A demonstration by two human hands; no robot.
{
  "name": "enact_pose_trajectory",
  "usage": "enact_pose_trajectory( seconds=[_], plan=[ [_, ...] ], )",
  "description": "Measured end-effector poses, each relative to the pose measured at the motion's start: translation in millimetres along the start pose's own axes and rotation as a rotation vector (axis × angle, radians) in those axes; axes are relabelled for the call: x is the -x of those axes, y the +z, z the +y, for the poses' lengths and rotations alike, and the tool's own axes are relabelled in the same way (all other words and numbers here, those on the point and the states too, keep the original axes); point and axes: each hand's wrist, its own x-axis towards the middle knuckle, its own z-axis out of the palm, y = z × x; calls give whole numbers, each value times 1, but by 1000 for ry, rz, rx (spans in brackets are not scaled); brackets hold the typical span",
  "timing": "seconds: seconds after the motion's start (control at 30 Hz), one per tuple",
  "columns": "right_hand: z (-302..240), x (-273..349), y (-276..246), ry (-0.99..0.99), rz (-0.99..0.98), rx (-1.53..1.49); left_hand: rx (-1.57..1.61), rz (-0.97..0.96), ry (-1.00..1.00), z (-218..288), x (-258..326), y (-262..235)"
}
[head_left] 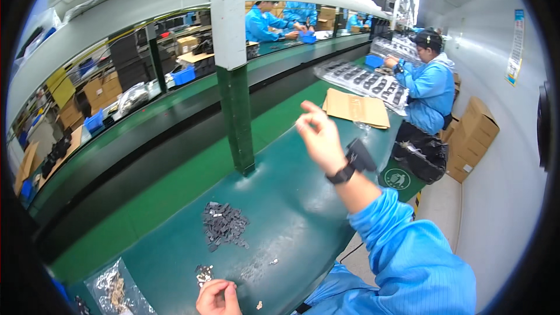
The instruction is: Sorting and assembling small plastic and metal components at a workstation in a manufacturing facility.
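Note:
My right hand (321,143) is raised over the far part of the green table (291,181), with a black band and a dark box-shaped device (360,156) at its wrist. Its fingers are stretched and apart, and nothing shows in them. Low in the picture, my left hand (216,298) has its fingers curled toward the thumb; whatever they may hold is hidden. Just beyond it lies a small cluster of shiny metal pieces (204,274). Farther up the table is a heap of small dark grey plastic parts (224,226). One loose piece (259,305) lies right of my left hand.
A clear plastic bag of brass-coloured bits (116,289) lies at near left. A post (233,105) rises at the table's far edge, beside a long dark channel. Flat cardboard (356,108) and trays of black parts (367,81) lie ahead, near a seated co-worker (429,81).

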Motion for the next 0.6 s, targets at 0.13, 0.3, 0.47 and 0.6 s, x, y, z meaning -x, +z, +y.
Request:
enact_pose_trajectory(
  seconds=[0.13, 0.3, 0.47, 0.6],
  plan=[
    [29, -58, -67, 172, 154, 58, 9, -103, 12, 22, 6, 4],
    [40, -92, -104, 116, 302, 501, 73, -186, 6, 29, 2, 1],
    [36, -97, -91, -42, 270, 381, 143, -167, -110, 30, 2, 0],
    [-16, -20, -8, -185, -85, 197, 178, -144, -145, 32, 2, -3]
  ],
)
